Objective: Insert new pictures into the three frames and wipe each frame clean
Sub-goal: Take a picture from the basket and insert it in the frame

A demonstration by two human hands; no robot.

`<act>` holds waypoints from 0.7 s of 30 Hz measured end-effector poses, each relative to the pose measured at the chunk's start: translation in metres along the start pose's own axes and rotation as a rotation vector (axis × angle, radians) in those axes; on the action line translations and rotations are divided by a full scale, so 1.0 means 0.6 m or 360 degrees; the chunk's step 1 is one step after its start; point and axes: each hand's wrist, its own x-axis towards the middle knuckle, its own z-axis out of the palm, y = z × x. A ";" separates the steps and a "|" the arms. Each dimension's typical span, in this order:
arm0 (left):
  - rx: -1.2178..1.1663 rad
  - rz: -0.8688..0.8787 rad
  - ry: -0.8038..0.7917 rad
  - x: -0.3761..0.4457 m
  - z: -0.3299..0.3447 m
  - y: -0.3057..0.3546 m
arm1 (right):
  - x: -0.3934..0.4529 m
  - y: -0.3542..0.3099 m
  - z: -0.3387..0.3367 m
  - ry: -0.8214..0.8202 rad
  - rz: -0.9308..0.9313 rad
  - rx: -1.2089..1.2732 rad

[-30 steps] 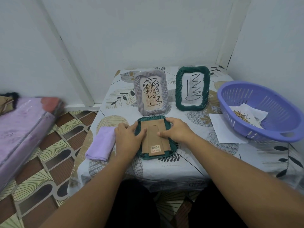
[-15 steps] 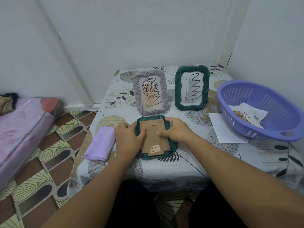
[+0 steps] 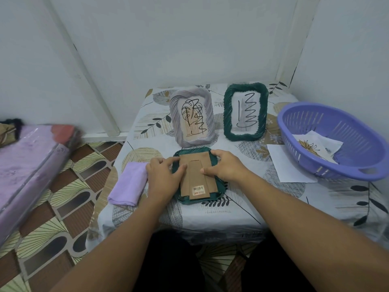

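A dark green frame [image 3: 219, 187] lies face down near the table's front edge, its brown cardboard back [image 3: 196, 178] with a barcode sticker facing up. My left hand [image 3: 163, 178] rests on the frame's left side with fingers and thumb pressing the cardboard. My right hand [image 3: 226, 167] presses the cardboard's right side, fingers over the frame's top right corner. Behind stand a grey-lilac frame [image 3: 191, 119] with a leaf drawing and a dark green frame [image 3: 245, 111] with a zigzag drawing. A folded lilac cloth [image 3: 128, 185] lies left of my left hand.
A purple plastic basket [image 3: 336, 142] holding printed pictures [image 3: 315, 147] sits at the right, over a white sheet of paper [image 3: 286, 165]. The small table [image 3: 273, 207] has a leaf-patterned cover and stands in a wall corner. A plastic-wrapped purple bundle [image 3: 27, 165] lies on the floor at left.
Almost nothing differs. Both hands stay on the back of the face-down green frame, with only slight shifts of the fingers on the cardboard.
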 end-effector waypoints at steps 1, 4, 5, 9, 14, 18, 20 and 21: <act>0.0008 -0.0012 0.0014 -0.001 0.000 0.001 | 0.000 0.000 0.000 -0.0001 0.0001 0.0001; 0.0053 -0.0032 0.0006 -0.004 -0.001 0.003 | 0.002 0.003 0.002 0.0003 -0.0003 0.0001; 0.0059 -0.0026 -0.0005 -0.004 -0.002 0.003 | 0.002 0.003 0.002 0.0007 -0.0006 0.0003; 0.0073 0.0026 -0.0015 -0.001 -0.001 0.002 | 0.004 0.004 0.002 0.0000 -0.0008 0.0016; 0.0056 0.0036 0.0001 -0.002 0.000 0.001 | 0.003 0.004 0.001 -0.0002 -0.0018 0.0015; -0.0019 0.0010 0.0029 -0.003 -0.001 0.000 | 0.002 0.004 0.002 -0.0011 -0.0002 0.0041; -0.0028 0.0006 0.0035 -0.003 -0.001 0.000 | 0.000 0.003 0.005 -0.0022 0.0018 0.0077; -0.0024 0.0007 0.0037 -0.003 -0.001 0.000 | 0.000 0.003 0.007 -0.0021 0.0026 0.0106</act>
